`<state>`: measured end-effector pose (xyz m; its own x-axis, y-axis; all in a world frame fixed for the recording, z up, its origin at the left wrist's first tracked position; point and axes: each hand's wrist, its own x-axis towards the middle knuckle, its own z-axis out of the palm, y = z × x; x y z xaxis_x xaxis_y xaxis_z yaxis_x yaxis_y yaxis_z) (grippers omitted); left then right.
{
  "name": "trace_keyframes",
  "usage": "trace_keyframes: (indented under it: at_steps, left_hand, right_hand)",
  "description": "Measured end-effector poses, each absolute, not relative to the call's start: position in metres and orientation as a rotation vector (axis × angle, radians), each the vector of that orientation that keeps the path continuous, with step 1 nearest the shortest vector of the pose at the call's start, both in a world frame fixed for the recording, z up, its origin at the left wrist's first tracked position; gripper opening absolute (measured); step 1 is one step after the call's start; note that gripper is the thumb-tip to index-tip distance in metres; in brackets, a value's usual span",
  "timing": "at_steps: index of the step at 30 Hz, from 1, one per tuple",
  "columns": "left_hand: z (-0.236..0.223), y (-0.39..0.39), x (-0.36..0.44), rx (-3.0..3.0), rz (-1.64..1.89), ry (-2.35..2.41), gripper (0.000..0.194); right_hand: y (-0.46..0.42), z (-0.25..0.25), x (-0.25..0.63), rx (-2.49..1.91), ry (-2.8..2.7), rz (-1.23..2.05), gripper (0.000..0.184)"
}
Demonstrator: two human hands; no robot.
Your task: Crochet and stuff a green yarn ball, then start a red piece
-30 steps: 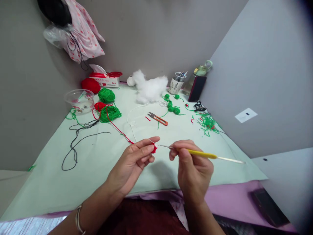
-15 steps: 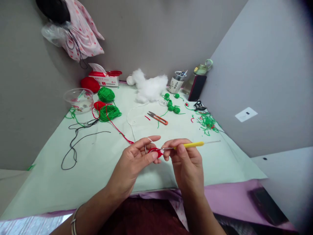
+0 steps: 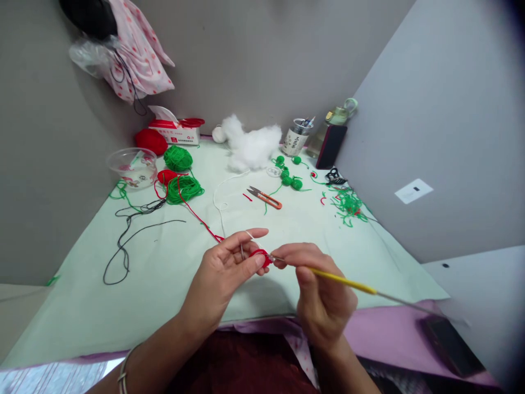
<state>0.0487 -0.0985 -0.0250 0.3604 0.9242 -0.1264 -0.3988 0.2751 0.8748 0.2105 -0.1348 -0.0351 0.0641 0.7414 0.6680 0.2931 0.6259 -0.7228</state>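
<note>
Between thumb and fingers, my left hand (image 3: 229,262) pinches a small red crochet piece (image 3: 266,259) with a bit of white at its right edge. White yarn (image 3: 221,219) comes from the table and passes over my left index finger. Red yarn (image 3: 200,221) runs from the far left to the left hand. My right hand (image 3: 326,293) grips a crochet hook (image 3: 348,282) by its yellow handle; the metal tip meets the white stitches, and the other metal end points down to the right. Thread snips (image 3: 266,198) with orange handles lie beyond the hands.
Green yarn (image 3: 184,189), a red yarn ball (image 3: 151,142), a clear tub (image 3: 133,169) and a tissue box (image 3: 176,133) stand left. White stuffing (image 3: 254,145) lies at the back. Small green balls (image 3: 286,179), yarn scraps (image 3: 349,206), a pen cup (image 3: 296,139) and a phone (image 3: 331,148) are right.
My right hand has turned and dropped slightly, so the hook's back end swings from nearly level to slanting down right. The left hand and red piece have barely moved.
</note>
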Motion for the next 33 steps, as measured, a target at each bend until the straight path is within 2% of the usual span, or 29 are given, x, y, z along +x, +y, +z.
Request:
trace_keyframes:
  at_steps: [9, 11, 15, 19, 22, 25, 28, 30, 33]
  left_hand:
    - [-0.026, -0.106, 0.058, 0.717, 1.021, 0.711, 0.043]
    - [-0.025, -0.103, 0.057, 0.61, 0.945, 0.669, 0.045]
    - [-0.023, -0.097, 0.054, 0.554, 0.948, 0.685, 0.044]
    - [-0.023, -0.1, 0.054, 0.732, 0.959, 0.734, 0.038]
    - [-0.025, -0.104, 0.057, 0.791, 1.007, 0.764, 0.042]
    - [-0.027, -0.105, 0.06, 0.752, 1.057, 0.756, 0.046]
    - [-0.029, -0.103, 0.06, 0.609, 0.964, 0.673, 0.044]
    - [-0.028, -0.099, 0.059, 0.506, 0.883, 0.626, 0.039]
    - [-0.027, -0.096, 0.056, 0.489, 0.894, 0.641, 0.033]
  right_hand:
    - [-0.14, -0.053, 0.21, -1.062, -1.867, -0.168, 0.046]
    - [-0.14, -0.052, 0.209, -1.057, -1.787, -0.093, 0.042]
    - [-0.133, -0.043, 0.205, -0.963, -1.372, 0.34, 0.025]
    - [-0.126, -0.039, 0.202, -0.905, -1.225, 0.631, 0.021]
    - [-0.127, -0.041, 0.202, -0.956, -1.32, 0.563, 0.024]
    - [-0.132, -0.047, 0.202, -1.015, -1.506, 0.324, 0.031]
    - [-0.134, -0.051, 0.203, -1.031, -1.655, 0.098, 0.039]
    - [-0.132, -0.05, 0.205, -1.012, -1.562, 0.185, 0.033]
    - [-0.127, -0.046, 0.207, -0.951, -1.262, 0.521, 0.025]
